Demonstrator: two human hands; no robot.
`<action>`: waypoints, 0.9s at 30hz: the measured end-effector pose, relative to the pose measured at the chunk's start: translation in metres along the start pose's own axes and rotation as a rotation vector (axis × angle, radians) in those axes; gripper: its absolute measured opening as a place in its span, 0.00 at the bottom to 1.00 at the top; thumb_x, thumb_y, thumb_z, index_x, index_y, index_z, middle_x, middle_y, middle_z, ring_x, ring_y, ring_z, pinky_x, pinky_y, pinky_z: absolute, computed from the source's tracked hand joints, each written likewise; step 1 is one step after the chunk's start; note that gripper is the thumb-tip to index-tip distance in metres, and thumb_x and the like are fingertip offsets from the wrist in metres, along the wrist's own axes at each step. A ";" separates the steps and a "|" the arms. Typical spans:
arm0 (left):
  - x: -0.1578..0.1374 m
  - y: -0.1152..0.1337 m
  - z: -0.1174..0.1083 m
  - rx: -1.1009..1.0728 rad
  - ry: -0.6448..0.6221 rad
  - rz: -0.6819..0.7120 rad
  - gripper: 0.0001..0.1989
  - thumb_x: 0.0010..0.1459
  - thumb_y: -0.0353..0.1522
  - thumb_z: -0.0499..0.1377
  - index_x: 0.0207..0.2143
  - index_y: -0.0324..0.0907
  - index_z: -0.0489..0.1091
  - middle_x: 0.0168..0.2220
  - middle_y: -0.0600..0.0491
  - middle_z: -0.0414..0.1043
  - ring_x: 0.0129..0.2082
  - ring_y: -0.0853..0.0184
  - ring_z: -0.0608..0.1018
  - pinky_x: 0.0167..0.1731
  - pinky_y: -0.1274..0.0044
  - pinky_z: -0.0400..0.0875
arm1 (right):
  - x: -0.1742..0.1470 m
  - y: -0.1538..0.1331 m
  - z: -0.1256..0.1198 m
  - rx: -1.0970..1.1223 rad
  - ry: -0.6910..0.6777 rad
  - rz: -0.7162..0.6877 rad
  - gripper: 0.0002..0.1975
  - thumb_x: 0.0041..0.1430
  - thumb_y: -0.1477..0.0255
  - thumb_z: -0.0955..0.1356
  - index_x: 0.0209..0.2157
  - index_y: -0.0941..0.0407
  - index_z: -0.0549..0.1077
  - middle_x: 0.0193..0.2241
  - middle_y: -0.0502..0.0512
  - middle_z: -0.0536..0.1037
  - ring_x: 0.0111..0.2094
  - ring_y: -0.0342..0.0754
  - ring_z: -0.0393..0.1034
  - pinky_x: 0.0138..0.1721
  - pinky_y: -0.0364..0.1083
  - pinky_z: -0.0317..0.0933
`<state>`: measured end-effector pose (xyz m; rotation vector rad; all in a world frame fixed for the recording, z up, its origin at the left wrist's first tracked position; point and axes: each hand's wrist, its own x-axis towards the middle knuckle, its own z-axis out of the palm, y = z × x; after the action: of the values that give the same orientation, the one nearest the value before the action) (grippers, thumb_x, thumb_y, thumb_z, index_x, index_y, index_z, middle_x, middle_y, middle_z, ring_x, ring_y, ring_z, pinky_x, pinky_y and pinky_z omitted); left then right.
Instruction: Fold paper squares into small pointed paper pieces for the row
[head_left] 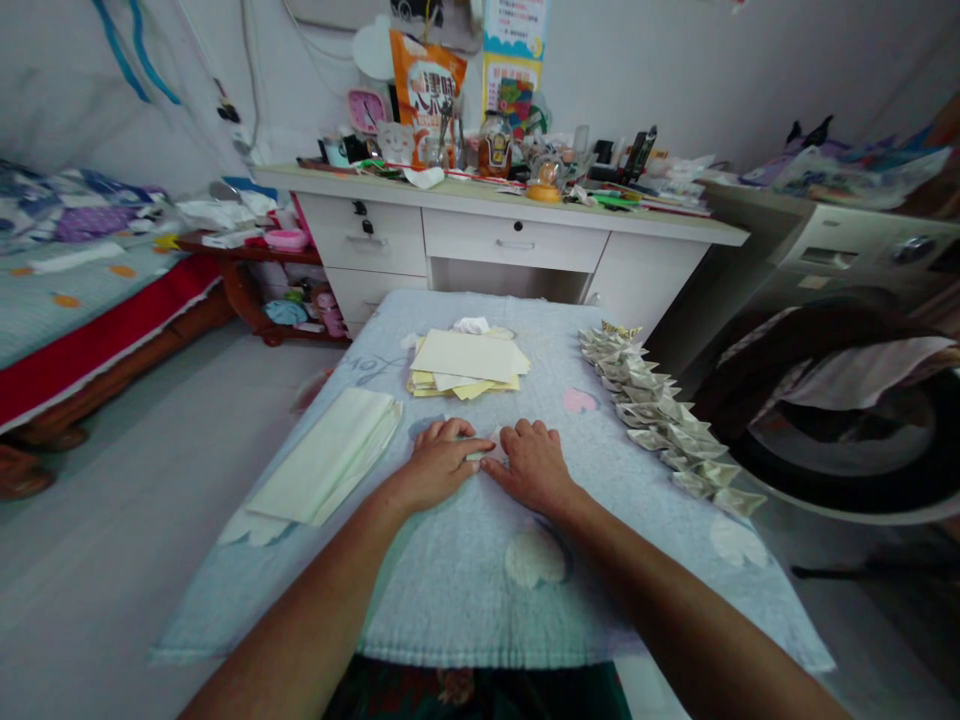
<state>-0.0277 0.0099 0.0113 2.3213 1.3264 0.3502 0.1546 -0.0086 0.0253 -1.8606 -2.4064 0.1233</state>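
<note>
A small piece of pale paper (495, 437) shows between my two hands on the cloth-covered table; most of it is hidden under the fingers. My left hand (444, 462) presses on its left side, thumb stretched toward the right. My right hand (534, 466) holds the right side with curled fingers, its thumb tip near the left thumb. Just beyond the hands lies a stack of cream and yellow paper sheets (471, 355). Folded pale green paper (330, 455) rests left of my left hand. To the right stand rows of folded paper pieces with pointed tips (649, 400).
A crumpled white tissue (471, 325) sits behind the stack. Beyond the table (450, 590) is a white desk (517, 235) crowded with jars, a pink clock (367, 111) and an orange snack bag (426, 95). A bed (97, 270) is at left, an open washing machine (832, 300) at right.
</note>
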 end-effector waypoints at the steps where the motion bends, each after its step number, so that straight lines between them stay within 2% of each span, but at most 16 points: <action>1: 0.000 0.000 0.000 0.000 0.012 0.008 0.18 0.59 0.37 0.55 0.53 0.59 0.68 0.50 0.52 0.62 0.52 0.59 0.63 0.52 0.64 0.57 | 0.000 0.000 0.000 0.002 -0.001 0.000 0.22 0.59 0.51 0.62 0.41 0.55 0.71 0.41 0.61 0.71 0.45 0.58 0.62 0.43 0.53 0.52; 6: 0.001 -0.001 0.003 0.021 0.063 0.027 0.18 0.56 0.38 0.59 0.50 0.58 0.70 0.48 0.53 0.64 0.49 0.59 0.64 0.49 0.65 0.58 | 0.000 -0.001 0.002 0.004 0.018 0.015 0.22 0.59 0.51 0.62 0.41 0.55 0.71 0.41 0.61 0.71 0.45 0.59 0.61 0.43 0.53 0.52; 13: 0.000 -0.001 0.005 0.041 0.079 0.026 0.17 0.59 0.37 0.56 0.51 0.59 0.70 0.48 0.53 0.63 0.49 0.59 0.64 0.49 0.65 0.58 | 0.000 0.000 0.004 0.032 0.037 0.039 0.22 0.59 0.50 0.61 0.38 0.55 0.71 0.40 0.61 0.71 0.44 0.57 0.62 0.41 0.52 0.52; 20: -0.002 0.000 0.004 0.070 0.054 0.033 0.20 0.58 0.35 0.56 0.53 0.61 0.68 0.50 0.52 0.63 0.50 0.58 0.64 0.49 0.63 0.59 | 0.000 0.027 0.002 0.049 0.053 0.127 0.22 0.54 0.51 0.67 0.39 0.55 0.68 0.41 0.60 0.71 0.42 0.56 0.62 0.40 0.51 0.52; 24: -0.002 0.001 0.008 0.080 0.079 0.044 0.26 0.57 0.30 0.57 0.57 0.61 0.63 0.53 0.51 0.60 0.52 0.57 0.63 0.51 0.62 0.58 | -0.001 0.037 0.003 0.065 0.052 0.174 0.22 0.52 0.52 0.69 0.39 0.55 0.67 0.40 0.58 0.71 0.42 0.56 0.63 0.40 0.50 0.52; 27: -0.002 0.002 0.009 0.073 0.052 0.077 0.26 0.57 0.28 0.55 0.54 0.63 0.66 0.55 0.53 0.59 0.54 0.57 0.62 0.54 0.61 0.56 | 0.000 0.039 0.005 0.071 0.062 0.182 0.23 0.51 0.51 0.69 0.40 0.54 0.66 0.40 0.58 0.70 0.42 0.55 0.63 0.41 0.50 0.52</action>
<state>-0.0239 0.0048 0.0040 2.4441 1.2971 0.3957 0.1914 0.0007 0.0154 -2.0170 -2.1603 0.1604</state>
